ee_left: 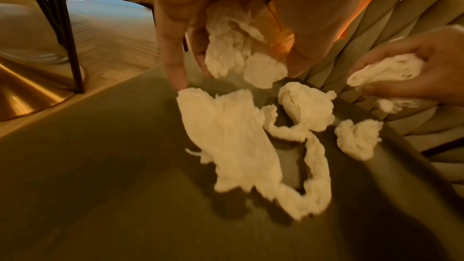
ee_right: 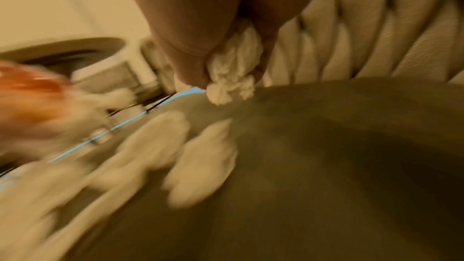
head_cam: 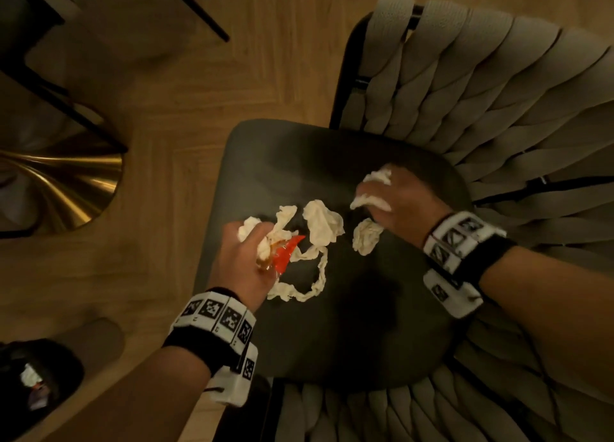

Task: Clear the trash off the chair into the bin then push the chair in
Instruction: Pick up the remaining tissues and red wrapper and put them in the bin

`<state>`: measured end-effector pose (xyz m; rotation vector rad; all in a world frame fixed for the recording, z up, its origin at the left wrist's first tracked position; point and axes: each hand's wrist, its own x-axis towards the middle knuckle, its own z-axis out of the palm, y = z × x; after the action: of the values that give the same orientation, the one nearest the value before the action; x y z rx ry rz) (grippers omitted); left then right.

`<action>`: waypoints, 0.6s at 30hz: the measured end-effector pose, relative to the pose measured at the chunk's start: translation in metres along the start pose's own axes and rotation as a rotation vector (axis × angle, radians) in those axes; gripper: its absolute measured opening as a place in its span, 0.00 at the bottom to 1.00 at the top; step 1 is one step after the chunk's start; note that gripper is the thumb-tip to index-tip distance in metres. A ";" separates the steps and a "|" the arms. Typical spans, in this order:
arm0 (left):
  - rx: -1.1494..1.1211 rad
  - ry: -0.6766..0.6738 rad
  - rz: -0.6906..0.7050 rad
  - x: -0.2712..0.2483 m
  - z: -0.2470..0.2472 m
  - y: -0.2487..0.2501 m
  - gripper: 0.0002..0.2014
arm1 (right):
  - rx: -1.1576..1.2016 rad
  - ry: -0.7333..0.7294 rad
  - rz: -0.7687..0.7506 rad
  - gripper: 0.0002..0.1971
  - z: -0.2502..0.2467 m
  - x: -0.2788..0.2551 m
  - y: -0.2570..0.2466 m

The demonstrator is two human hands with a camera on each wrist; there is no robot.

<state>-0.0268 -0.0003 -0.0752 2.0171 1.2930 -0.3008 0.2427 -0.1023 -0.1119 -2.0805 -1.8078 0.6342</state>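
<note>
On chair seat (head_cam: 332,325), both hands gripping tissues (head_cam: 324,224), bin (head_cam: 36,378) head cam only.

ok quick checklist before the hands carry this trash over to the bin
1. Left hand grips tissue and the red wrapper: ok.
2. Right hand grips a tissue wad: ok.
3. Seat cleared: not ok. A crumpled tissue, a small wad and a twisted strip remain on it.
4. Strip free of the left hand's bundle: cannot tell.
5. Bin within reach at lower left: ok, looks so.
6. Room left in the bin: cannot tell.
</note>
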 end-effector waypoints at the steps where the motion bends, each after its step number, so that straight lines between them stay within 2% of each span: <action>1: 0.021 -0.015 -0.011 -0.005 0.004 -0.002 0.27 | -0.042 -0.059 -0.050 0.13 0.001 -0.009 -0.014; 2: 0.054 -0.035 -0.019 -0.010 0.009 -0.005 0.26 | -0.072 -0.184 -0.036 0.17 0.005 -0.018 -0.027; 4: 0.131 -0.102 -0.045 -0.019 0.021 -0.011 0.24 | -0.159 -0.563 0.112 0.28 0.015 -0.028 -0.040; 5: 0.174 -0.148 -0.056 -0.023 0.027 -0.014 0.25 | -0.237 -0.671 0.135 0.30 0.021 -0.030 -0.041; 6: 0.221 -0.191 -0.059 -0.027 0.033 -0.016 0.26 | -0.291 -0.708 0.126 0.29 0.027 -0.029 -0.039; 8: 0.308 -0.242 -0.036 -0.027 0.042 -0.018 0.32 | -0.291 -0.669 0.139 0.28 0.033 -0.020 -0.035; 10: 0.355 -0.264 -0.029 -0.022 0.045 -0.017 0.33 | -0.213 -0.567 0.160 0.26 0.032 -0.013 -0.030; 12: 0.350 -0.275 -0.023 -0.014 0.044 -0.017 0.27 | -0.133 -0.483 0.172 0.24 0.027 -0.012 -0.027; 15: 0.279 -0.292 -0.011 -0.006 0.037 -0.020 0.19 | -0.067 -0.268 0.184 0.21 0.011 -0.012 -0.033; 18: 0.148 -0.274 0.001 -0.008 0.028 -0.021 0.17 | -0.059 -0.154 0.069 0.24 0.002 -0.004 -0.063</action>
<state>-0.0440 -0.0201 -0.1002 2.0139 1.1249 -0.6658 0.1882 -0.0970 -0.0809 -2.1955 -1.8631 0.7885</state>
